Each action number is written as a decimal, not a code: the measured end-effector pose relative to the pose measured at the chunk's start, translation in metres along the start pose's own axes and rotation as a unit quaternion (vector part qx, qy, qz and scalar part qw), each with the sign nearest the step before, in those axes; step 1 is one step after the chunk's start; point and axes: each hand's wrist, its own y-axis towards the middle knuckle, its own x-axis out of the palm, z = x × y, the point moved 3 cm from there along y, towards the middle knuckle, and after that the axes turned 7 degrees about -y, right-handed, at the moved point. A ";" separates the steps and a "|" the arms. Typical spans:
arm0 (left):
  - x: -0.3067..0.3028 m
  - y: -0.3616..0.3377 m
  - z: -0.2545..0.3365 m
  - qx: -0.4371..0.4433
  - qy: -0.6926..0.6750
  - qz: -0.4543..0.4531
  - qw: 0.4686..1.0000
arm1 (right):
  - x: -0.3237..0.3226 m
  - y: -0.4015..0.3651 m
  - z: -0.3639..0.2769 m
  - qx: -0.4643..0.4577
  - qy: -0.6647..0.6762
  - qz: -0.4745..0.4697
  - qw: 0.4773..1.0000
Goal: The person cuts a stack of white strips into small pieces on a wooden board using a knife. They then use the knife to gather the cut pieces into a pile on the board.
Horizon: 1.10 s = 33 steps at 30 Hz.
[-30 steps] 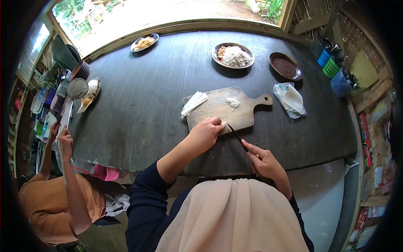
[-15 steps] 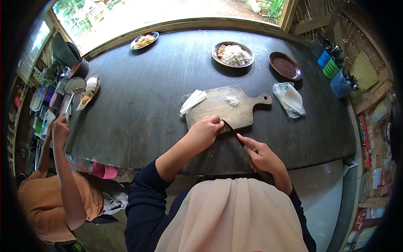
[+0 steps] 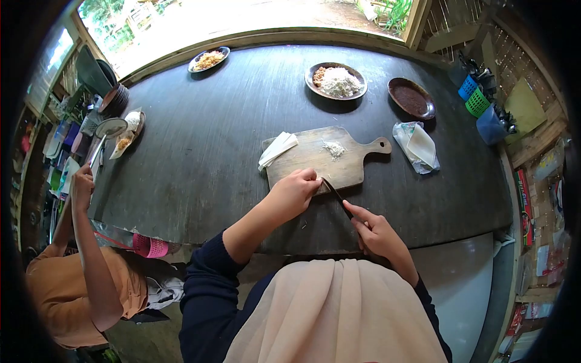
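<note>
plate (image 3: 315, 90) heaped with white shreds (image 3: 340, 81), right hand (image 3: 379, 233) gripping knife (image 3: 334, 193), left hand (image 3: 295, 192) pinching white piece (image 3: 320, 179)

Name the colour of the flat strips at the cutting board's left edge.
The strips are white, best seen in the head view.

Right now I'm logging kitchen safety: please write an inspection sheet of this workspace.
Surface: dark table, a small scrap near its front edge.
Job's things: knife at the cutting board's near edge; white strips and a shredded pile on the board.
Clutter: plate of white shreds, brown-filled dish, packet right of the board.
Hands: left hand curled at the board's near edge, anything beneath hidden; right hand grips the knife.
Cables: nothing seen.
Surroundings: co-worker's hand holding a strainer at left; utensil baskets at right.
</note>
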 end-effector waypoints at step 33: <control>-0.007 0.001 0.000 -0.006 -0.078 0.020 0.997 | 0.003 0.016 -0.009 -0.039 -0.041 0.026 0.998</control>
